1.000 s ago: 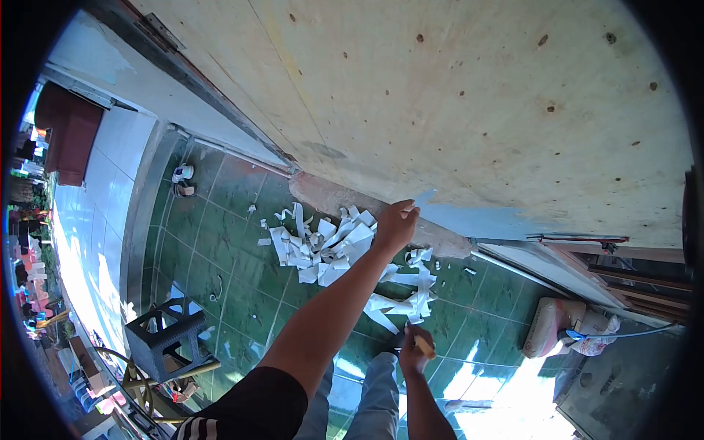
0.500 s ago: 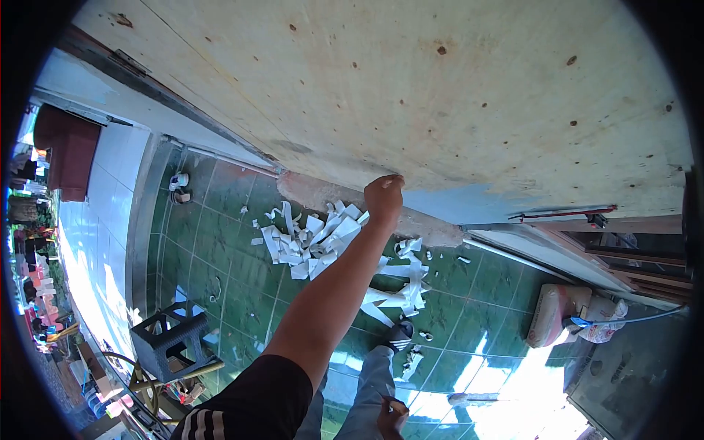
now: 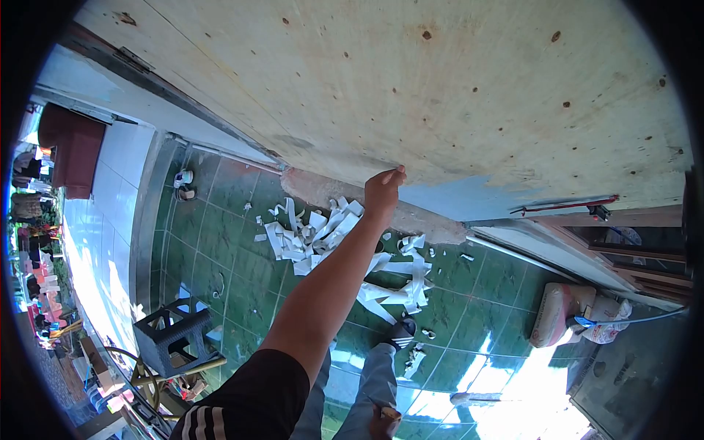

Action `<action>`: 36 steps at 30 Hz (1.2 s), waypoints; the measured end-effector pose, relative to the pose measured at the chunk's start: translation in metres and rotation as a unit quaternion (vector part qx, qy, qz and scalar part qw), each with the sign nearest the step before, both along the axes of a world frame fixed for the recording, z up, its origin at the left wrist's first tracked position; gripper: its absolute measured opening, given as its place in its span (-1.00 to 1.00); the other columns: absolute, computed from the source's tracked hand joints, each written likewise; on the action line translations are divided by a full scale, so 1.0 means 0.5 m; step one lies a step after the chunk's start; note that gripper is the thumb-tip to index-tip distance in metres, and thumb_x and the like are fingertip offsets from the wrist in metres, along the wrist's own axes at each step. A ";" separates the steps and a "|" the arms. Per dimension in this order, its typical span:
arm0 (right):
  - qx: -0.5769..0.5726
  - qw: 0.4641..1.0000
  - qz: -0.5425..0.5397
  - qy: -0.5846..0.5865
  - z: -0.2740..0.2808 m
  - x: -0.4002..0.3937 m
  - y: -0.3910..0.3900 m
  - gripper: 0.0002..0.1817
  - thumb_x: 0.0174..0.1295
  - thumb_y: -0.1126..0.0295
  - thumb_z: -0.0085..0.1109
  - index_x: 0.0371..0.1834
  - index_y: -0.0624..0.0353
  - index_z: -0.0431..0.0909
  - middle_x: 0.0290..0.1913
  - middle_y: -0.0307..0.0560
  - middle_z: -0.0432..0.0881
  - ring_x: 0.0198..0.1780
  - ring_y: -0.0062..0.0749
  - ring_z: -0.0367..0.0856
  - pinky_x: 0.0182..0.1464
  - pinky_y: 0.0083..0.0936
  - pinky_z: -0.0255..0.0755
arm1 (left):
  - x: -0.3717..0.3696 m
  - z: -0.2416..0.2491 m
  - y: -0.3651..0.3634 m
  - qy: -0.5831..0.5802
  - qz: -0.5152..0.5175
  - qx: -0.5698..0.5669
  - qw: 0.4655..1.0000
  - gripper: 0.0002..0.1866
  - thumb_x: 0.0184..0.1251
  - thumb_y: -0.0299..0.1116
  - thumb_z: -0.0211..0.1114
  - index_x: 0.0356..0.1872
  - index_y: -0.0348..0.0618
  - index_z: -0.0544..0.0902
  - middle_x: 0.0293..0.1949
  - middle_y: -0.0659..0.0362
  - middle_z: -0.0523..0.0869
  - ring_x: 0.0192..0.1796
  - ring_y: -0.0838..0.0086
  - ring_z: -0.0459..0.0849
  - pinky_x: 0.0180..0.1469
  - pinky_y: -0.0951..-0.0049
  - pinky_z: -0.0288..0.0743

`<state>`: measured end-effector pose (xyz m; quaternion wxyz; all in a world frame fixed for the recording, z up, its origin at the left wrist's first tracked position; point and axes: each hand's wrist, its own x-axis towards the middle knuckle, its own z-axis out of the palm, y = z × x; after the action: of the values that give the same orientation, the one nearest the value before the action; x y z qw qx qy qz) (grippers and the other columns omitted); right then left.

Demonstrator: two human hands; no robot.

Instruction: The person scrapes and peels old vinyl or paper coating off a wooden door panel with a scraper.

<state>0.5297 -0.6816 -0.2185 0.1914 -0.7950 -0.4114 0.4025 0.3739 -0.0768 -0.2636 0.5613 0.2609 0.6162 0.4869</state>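
Observation:
My left hand [image 3: 383,192] is closed with its fingertips against the lower part of a pale plywood panel [image 3: 440,103] dotted with dark knots. Whether anything is pinched in those fingers is hidden. Low in the view, by my right leg, my right hand [image 3: 383,425] is partly cut off and in shadow. It is closed around a small object with a brown, wood-coloured end [image 3: 391,413], whose kind does not show. White peeled strips [image 3: 323,233] lie in a heap on the floor below the panel, with more strips [image 3: 400,293] near my foot.
Green tiles [image 3: 469,293] cover the floor. A dark plastic stool [image 3: 172,339] stands at left, near shoes [image 3: 183,185] by the wall. Filled sacks [image 3: 561,315] sit at right. A red bar with a black fitting [image 3: 572,206] is at the panel's right edge.
My left hand has risen slightly along the panel and its wrist has turned a little. My right hand has dropped lower, toward the bottom edge. The view has shifted slightly.

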 end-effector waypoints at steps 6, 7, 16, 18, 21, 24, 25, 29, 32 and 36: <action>-0.056 0.996 0.033 -0.066 -0.089 0.006 -0.120 -0.72 0.42 0.14 0.24 -0.14 0.07 0.81 -0.29 0.06 0.76 -0.17 0.07 0.70 0.04 -0.01 0.52 | 0.011 -0.024 -0.009 -0.018 0.053 0.011 0.998 -0.65 0.42 -0.22 0.46 -0.03 -0.34 0.79 -0.17 0.10 0.85 -0.05 0.42 0.73 0.10 0.37 0.49; -0.029 0.993 0.066 -0.094 -0.136 0.007 -0.180 -0.66 0.48 0.08 0.17 -0.10 0.07 0.81 -0.32 0.06 0.73 -0.18 0.08 0.66 0.07 0.01 0.49 | 0.010 -0.026 -0.012 -0.016 0.057 0.010 0.998 -0.68 0.41 -0.25 0.45 -0.06 -0.35 0.80 -0.17 0.09 0.84 -0.06 0.42 0.74 0.10 0.37 0.50; -0.104 0.990 0.026 -0.093 -0.238 0.010 -0.295 -0.50 0.61 -0.05 -0.01 -0.05 0.10 0.81 -0.16 0.13 0.81 0.00 0.14 0.70 0.36 0.12 0.31 | 0.004 -0.082 -0.101 0.010 0.064 -0.058 0.996 -0.76 0.39 -0.35 0.42 -0.13 -0.38 0.79 -0.23 0.09 0.83 -0.14 0.42 0.76 0.08 0.43 0.52; -0.122 0.989 0.025 -0.084 -0.258 0.008 -0.316 -0.49 0.60 -0.07 -0.02 -0.05 0.09 0.81 -0.07 0.16 0.81 0.09 0.14 0.70 0.39 0.13 0.30 | 0.001 -0.099 -0.131 0.007 0.064 -0.078 0.995 -0.76 0.40 -0.36 0.41 -0.13 -0.37 0.79 -0.23 0.09 0.83 -0.14 0.43 0.75 0.07 0.43 0.52; -0.124 0.988 0.047 -0.079 -0.217 0.010 -0.282 -0.47 0.59 -0.10 -0.01 -0.03 0.12 0.80 -0.06 0.17 0.80 0.11 0.15 0.68 0.38 0.13 0.30 | -0.003 -0.112 -0.156 -0.009 0.069 -0.101 0.992 -0.78 0.41 -0.37 0.41 -0.12 -0.37 0.79 -0.23 0.10 0.83 -0.14 0.44 0.75 0.05 0.41 0.53; -0.156 0.985 0.059 -0.049 -0.157 0.010 -0.223 -0.41 0.55 -0.17 0.02 0.09 0.14 0.77 0.12 0.21 0.76 0.24 0.19 0.62 0.44 0.09 0.28 | 0.001 -0.135 -0.177 -0.019 0.081 -0.094 0.992 -0.79 0.39 -0.38 0.42 -0.15 -0.35 0.80 -0.27 0.13 0.81 -0.20 0.47 0.71 -0.04 0.39 0.51; -0.189 0.980 0.045 -0.052 -0.141 0.007 -0.207 -0.38 0.53 -0.21 0.03 0.13 0.14 0.75 0.19 0.21 0.72 0.28 0.20 0.60 0.45 0.07 0.28 | 0.005 -0.152 -0.189 -0.015 0.089 -0.090 0.992 -0.81 0.37 -0.38 0.42 -0.18 -0.34 0.82 -0.31 0.16 0.80 -0.26 0.49 0.67 -0.12 0.38 0.49; -0.286 0.958 -0.019 -0.035 -0.075 -0.011 -0.133 -0.27 0.45 -0.32 0.06 0.24 0.14 0.70 0.42 0.21 0.56 0.41 0.24 0.48 0.50 0.05 0.27 | 0.009 -0.190 -0.248 0.015 0.084 -0.116 0.990 -0.83 0.33 -0.40 0.42 -0.21 -0.32 0.83 -0.35 0.16 0.78 -0.30 0.51 0.65 -0.18 0.37 0.47; -0.291 0.956 -0.027 -0.013 -0.058 -0.011 -0.116 -0.24 0.43 -0.35 0.06 0.27 0.13 0.69 0.46 0.20 0.52 0.44 0.24 0.45 0.52 0.05 0.24 | 0.005 -0.230 -0.304 0.025 0.083 -0.127 0.988 -0.82 0.33 -0.39 0.43 -0.23 -0.33 0.83 -0.35 0.11 0.80 -0.30 0.47 0.68 -0.17 0.35 0.49; -0.267 0.964 -0.001 0.012 -0.084 0.001 -0.151 -0.22 0.41 -0.38 0.07 0.29 0.11 0.68 0.45 0.20 0.54 0.43 0.23 0.47 0.54 0.06 0.21 | -0.013 -0.249 -0.398 0.062 0.070 -0.157 0.983 -0.82 0.32 -0.40 0.42 -0.24 -0.35 0.82 -0.38 0.10 0.81 -0.30 0.42 0.70 -0.16 0.34 0.50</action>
<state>0.5301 -0.7570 -0.2602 -0.0228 -0.8129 -0.2863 0.5068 0.3675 -0.2758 -0.3880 0.5201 0.1551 0.7359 0.4049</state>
